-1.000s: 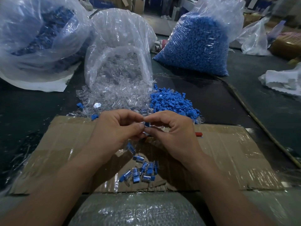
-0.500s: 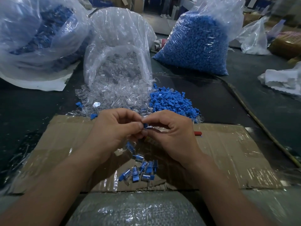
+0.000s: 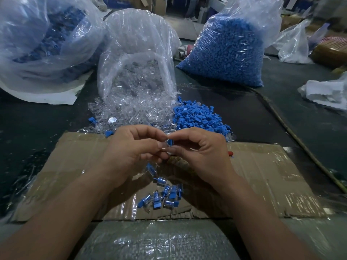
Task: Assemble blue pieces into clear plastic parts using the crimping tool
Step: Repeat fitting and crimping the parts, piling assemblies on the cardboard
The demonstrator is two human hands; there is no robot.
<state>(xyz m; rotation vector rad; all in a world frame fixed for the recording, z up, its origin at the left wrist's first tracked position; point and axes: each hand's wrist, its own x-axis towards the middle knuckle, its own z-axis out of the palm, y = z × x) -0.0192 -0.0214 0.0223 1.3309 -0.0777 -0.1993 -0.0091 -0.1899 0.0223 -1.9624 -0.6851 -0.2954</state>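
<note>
Hands meet over the flat brown cardboard sheet (image 3: 262,175). The left hand (image 3: 129,152) and the right hand (image 3: 204,152) both pinch. Their fingertips press together on one small blue plastic piece (image 3: 170,142) that sits at a little see-through plastic part (image 3: 166,145), held up in the air between them.

To do this well, I think the blue piece should go in straight, with a slow, steady push.

No squeezing tool shows in either hand. A tiny red tip (image 3: 230,153) peeks out by the right hand, and I cannot tell what it is.

Half a second ago the right fingers lay flatter. Now they arch higher and the blue piece shows more. The pile of finished blue-and-clear pieces (image 3: 163,196) below looks the same.
</note>
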